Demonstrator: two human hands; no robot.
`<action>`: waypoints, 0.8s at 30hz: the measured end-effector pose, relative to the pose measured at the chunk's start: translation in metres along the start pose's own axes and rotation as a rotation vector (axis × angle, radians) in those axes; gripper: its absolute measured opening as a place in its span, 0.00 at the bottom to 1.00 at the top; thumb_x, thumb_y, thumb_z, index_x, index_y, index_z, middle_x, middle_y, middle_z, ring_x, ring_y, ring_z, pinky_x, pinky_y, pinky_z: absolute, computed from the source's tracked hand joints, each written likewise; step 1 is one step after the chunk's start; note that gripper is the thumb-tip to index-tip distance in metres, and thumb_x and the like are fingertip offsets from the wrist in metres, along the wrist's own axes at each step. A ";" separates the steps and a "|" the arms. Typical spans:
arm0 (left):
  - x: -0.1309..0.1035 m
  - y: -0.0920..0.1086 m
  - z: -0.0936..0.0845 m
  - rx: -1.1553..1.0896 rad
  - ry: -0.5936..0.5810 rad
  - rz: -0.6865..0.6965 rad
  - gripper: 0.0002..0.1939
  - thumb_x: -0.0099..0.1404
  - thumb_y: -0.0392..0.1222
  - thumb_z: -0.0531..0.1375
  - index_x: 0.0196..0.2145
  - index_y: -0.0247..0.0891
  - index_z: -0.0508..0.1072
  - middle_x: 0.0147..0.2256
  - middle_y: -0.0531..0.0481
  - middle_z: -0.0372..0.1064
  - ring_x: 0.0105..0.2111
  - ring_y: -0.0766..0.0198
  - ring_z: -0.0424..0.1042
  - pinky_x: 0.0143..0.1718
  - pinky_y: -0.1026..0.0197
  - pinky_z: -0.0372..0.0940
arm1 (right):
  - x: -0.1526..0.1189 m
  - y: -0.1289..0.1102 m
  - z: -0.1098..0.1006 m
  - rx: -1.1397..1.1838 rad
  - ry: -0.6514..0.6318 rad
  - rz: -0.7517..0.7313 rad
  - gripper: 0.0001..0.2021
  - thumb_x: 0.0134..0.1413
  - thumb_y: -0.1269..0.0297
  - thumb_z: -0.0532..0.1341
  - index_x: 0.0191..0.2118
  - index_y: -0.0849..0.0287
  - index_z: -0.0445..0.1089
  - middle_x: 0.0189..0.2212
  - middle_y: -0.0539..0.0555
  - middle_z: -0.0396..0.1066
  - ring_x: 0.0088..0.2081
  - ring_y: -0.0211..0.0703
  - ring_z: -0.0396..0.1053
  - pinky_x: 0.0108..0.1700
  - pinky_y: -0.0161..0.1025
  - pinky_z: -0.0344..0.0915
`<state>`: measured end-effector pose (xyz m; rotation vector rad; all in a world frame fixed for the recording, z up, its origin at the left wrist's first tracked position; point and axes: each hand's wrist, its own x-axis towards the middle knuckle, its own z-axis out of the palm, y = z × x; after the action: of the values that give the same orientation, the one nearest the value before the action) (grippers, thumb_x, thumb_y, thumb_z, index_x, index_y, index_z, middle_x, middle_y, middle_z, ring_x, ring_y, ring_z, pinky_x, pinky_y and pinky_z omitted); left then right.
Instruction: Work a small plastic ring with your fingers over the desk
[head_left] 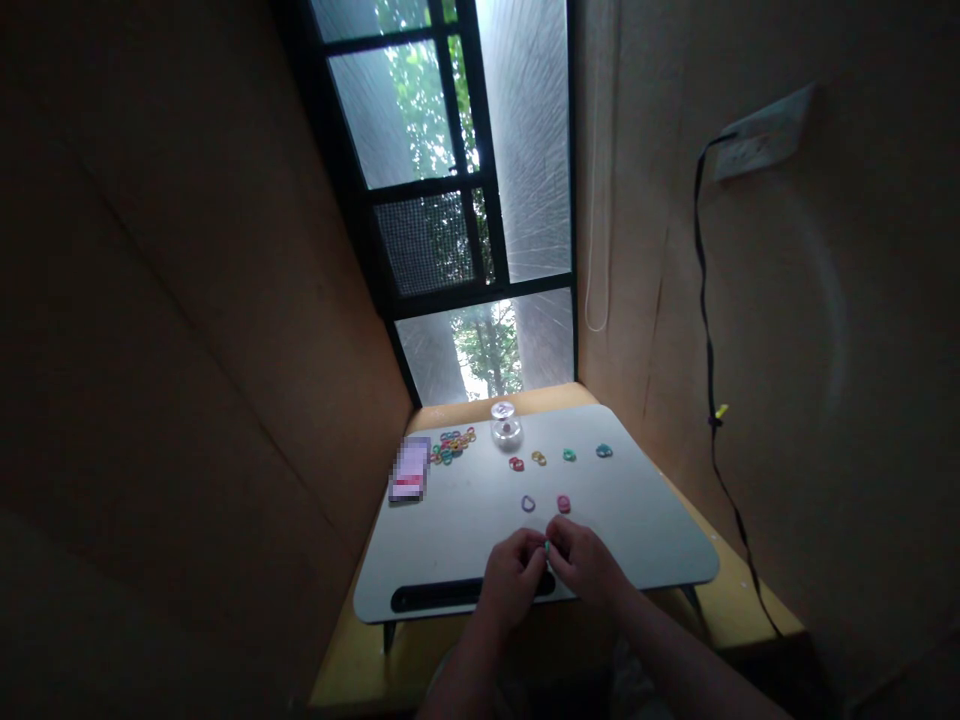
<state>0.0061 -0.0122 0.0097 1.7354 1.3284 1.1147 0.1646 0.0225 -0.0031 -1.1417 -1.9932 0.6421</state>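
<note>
Near the front edge of the white lap table (pixel 450 530), my left hand (pixel 514 572) and my right hand (pixel 581 560) meet with fingertips pinched together. Between them shows a bit of a small green hair tie (pixel 547 546); the rest is hidden by the fingers. Just beyond lie a purple hair tie (pixel 529 504) and some pink ones (pixel 564 503). Farther back is a row of small groups: red (pixel 516 464), yellow (pixel 538 458), green (pixel 569 455) and blue-teal (pixel 604 451). A mixed-colour pile (pixel 452 445) lies at the back left.
A clear round container (pixel 507 430) stands at the back of the table. A phone (pixel 410 470) lies at the left edge. The black slot (pixel 435 596) runs along the front. A dark cable (pixel 709 330) hangs on the right wall, and a window (pixel 487 340) is behind.
</note>
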 end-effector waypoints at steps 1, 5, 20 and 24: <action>0.000 0.000 0.000 0.007 -0.004 0.005 0.10 0.64 0.41 0.56 0.38 0.38 0.76 0.31 0.51 0.74 0.30 0.64 0.69 0.35 0.64 0.62 | 0.000 0.000 0.000 0.011 -0.001 0.002 0.02 0.50 0.69 0.56 0.32 0.56 0.62 0.21 0.45 0.62 0.24 0.37 0.61 0.29 0.34 0.53; 0.000 0.001 -0.001 0.014 -0.023 0.019 0.10 0.64 0.40 0.56 0.39 0.38 0.76 0.32 0.51 0.75 0.31 0.64 0.69 0.35 0.64 0.62 | -0.002 -0.002 -0.001 0.034 -0.013 -0.003 0.05 0.50 0.70 0.56 0.35 0.56 0.62 0.22 0.44 0.62 0.24 0.37 0.62 0.29 0.33 0.53; 0.001 0.004 -0.001 -0.013 -0.025 -0.005 0.12 0.66 0.41 0.54 0.36 0.37 0.77 0.33 0.50 0.75 0.33 0.63 0.70 0.36 0.63 0.62 | -0.002 0.000 -0.001 0.006 -0.013 -0.007 0.03 0.53 0.66 0.56 0.30 0.57 0.62 0.21 0.46 0.63 0.24 0.36 0.60 0.27 0.33 0.51; 0.002 0.004 -0.001 -0.030 -0.003 -0.040 0.12 0.65 0.43 0.55 0.36 0.37 0.77 0.31 0.50 0.75 0.31 0.63 0.70 0.34 0.64 0.63 | -0.002 -0.001 -0.001 0.005 -0.007 -0.013 0.04 0.54 0.66 0.55 0.30 0.57 0.62 0.21 0.46 0.63 0.24 0.36 0.60 0.28 0.33 0.52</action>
<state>0.0070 -0.0108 0.0139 1.6816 1.3325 1.1039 0.1659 0.0201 -0.0025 -1.1239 -2.0027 0.6442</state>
